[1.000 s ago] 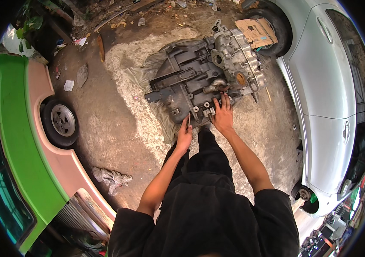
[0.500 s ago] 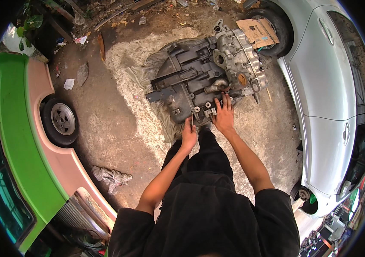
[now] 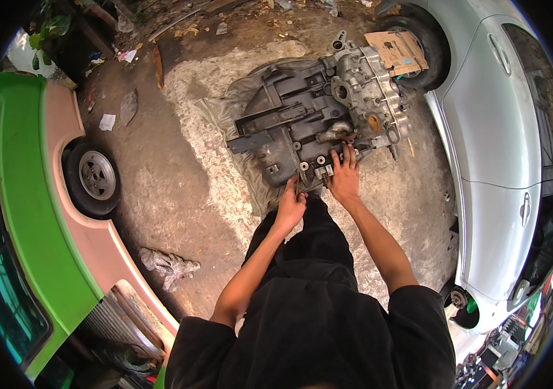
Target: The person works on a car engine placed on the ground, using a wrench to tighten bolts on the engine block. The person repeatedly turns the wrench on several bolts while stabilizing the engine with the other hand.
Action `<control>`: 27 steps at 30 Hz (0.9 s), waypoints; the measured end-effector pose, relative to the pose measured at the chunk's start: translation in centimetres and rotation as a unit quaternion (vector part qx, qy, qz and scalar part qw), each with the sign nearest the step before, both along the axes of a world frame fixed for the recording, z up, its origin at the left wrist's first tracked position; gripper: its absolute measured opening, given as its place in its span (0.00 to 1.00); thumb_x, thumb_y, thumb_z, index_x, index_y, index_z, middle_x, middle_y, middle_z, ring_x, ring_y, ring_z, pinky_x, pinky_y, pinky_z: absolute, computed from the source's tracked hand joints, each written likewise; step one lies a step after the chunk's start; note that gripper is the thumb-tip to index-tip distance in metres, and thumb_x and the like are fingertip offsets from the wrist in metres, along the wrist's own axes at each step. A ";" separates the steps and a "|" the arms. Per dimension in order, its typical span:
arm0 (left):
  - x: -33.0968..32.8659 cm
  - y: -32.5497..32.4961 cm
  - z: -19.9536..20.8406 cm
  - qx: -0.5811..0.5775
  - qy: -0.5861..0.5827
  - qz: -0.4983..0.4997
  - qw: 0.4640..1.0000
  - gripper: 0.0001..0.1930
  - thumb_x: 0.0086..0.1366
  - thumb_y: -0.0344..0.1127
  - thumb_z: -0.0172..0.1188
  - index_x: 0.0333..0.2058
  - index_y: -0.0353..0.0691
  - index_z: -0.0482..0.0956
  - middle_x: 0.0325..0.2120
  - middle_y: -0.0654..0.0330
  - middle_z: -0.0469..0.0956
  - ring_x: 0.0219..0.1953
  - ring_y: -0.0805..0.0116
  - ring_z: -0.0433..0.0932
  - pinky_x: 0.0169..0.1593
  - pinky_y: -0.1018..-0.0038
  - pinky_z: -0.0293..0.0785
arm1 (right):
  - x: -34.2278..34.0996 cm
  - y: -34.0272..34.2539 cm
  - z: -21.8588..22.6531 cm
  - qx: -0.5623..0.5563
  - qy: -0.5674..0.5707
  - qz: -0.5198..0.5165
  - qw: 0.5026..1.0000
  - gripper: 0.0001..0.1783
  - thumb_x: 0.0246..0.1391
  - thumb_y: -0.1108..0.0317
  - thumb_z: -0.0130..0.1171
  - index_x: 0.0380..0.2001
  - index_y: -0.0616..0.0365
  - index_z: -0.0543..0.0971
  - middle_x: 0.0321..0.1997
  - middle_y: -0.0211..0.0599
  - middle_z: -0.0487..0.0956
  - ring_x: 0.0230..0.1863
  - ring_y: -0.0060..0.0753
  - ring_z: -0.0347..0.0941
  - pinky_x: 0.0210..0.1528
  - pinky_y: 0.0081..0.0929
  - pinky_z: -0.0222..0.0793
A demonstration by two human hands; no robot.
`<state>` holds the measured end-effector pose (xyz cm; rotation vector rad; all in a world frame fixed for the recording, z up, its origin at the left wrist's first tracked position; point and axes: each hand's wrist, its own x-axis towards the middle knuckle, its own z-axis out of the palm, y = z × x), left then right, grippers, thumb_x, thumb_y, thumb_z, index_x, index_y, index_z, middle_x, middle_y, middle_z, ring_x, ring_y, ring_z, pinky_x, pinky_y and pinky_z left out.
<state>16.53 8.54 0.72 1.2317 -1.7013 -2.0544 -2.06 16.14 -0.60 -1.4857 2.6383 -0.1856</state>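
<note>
An engine (image 3: 283, 133) lies on its side on a grey-green cloth (image 3: 221, 120), its dark block to the left and its pale metal cylinder head (image 3: 370, 97) to the right. At the engine's near edge, the closed fingers of my left hand (image 3: 291, 209) pinch a thin metal rod-like tool (image 3: 298, 188), mostly hidden by the fingers. My right hand (image 3: 344, 178) rests on the near side of the block with its fingers stretched out, just below a curved metal pipe fitting (image 3: 336, 132).
A green and pink car (image 3: 62, 214) stands on the left, a silver car (image 3: 490, 142) on the right. Cardboard with tools (image 3: 396, 53) leans at the silver car's wheel. A crumpled rag (image 3: 169, 267) lies on the floor at lower left.
The view has shifted slightly, so the engine sits a little lower and to the right. My left hand has turned a bit around the thin tool; my right hand stays on the block.
</note>
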 end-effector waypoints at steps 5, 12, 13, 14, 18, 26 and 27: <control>-1.0 -3.1 -0.2 -0.099 0.024 0.092 0.991 0.10 0.70 0.24 0.49 0.48 0.31 0.67 0.27 0.53 0.78 0.29 0.61 0.80 0.36 0.68 0.73 | 0.1 0.0 -0.1 -0.020 -0.010 -0.003 1.000 0.48 0.42 0.63 0.70 0.68 0.49 0.61 0.76 0.49 0.47 0.78 0.55 0.39 0.73 0.54 0.47; -5.2 -8.3 -3.8 -0.184 -0.023 0.125 0.975 0.07 0.73 0.30 0.49 0.42 0.30 0.70 0.27 0.52 0.78 0.25 0.64 0.77 0.31 0.65 0.71 | 0.1 -0.1 0.4 -0.003 -0.006 -0.005 1.000 0.47 0.43 0.62 0.70 0.67 0.49 0.62 0.76 0.49 0.47 0.77 0.55 0.39 0.73 0.54 0.48; -6.0 -9.2 -4.5 -0.195 -0.058 0.117 0.972 0.08 0.73 0.30 0.50 0.42 0.30 0.70 0.27 0.51 0.78 0.25 0.62 0.77 0.32 0.64 0.71 | 0.2 -0.1 0.4 -0.010 -0.004 -0.004 1.000 0.47 0.43 0.62 0.70 0.67 0.49 0.62 0.76 0.49 0.48 0.77 0.55 0.39 0.73 0.53 0.48; -6.6 -9.8 -5.1 -0.174 -0.116 0.095 0.973 0.08 0.72 0.31 0.50 0.42 0.30 0.71 0.28 0.50 0.78 0.26 0.60 0.78 0.32 0.63 0.71 | 0.2 -0.1 0.4 -0.014 -0.008 -0.005 1.000 0.47 0.43 0.62 0.70 0.67 0.49 0.62 0.76 0.49 0.48 0.77 0.55 0.39 0.73 0.53 0.48; -7.0 -10.9 -5.5 -0.213 -0.156 0.063 0.962 0.16 0.71 0.38 0.51 0.41 0.28 0.77 0.37 0.33 0.80 0.42 0.34 0.78 0.45 0.46 0.73 | 0.3 -0.1 0.6 -0.003 -0.005 -0.008 1.000 0.47 0.43 0.61 0.71 0.67 0.48 0.62 0.76 0.49 0.48 0.78 0.54 0.39 0.73 0.54 0.48; -5.9 -11.4 -4.3 -0.267 -0.263 0.008 0.927 0.22 0.74 0.43 0.47 0.41 0.25 0.78 0.37 0.34 0.80 0.42 0.33 0.78 0.49 0.47 0.75 | 0.3 -0.1 0.7 -0.002 -0.008 -0.009 1.000 0.47 0.44 0.61 0.71 0.67 0.47 0.62 0.76 0.47 0.49 0.78 0.52 0.39 0.74 0.53 0.46; -5.7 -11.6 -4.2 -0.263 -0.262 0.007 0.929 0.22 0.74 0.44 0.47 0.41 0.25 0.78 0.37 0.35 0.80 0.41 0.33 0.78 0.49 0.46 0.74 | 0.2 -0.2 0.7 0.003 -0.009 -0.010 1.000 0.47 0.44 0.61 0.71 0.67 0.47 0.61 0.76 0.47 0.49 0.78 0.52 0.39 0.74 0.53 0.46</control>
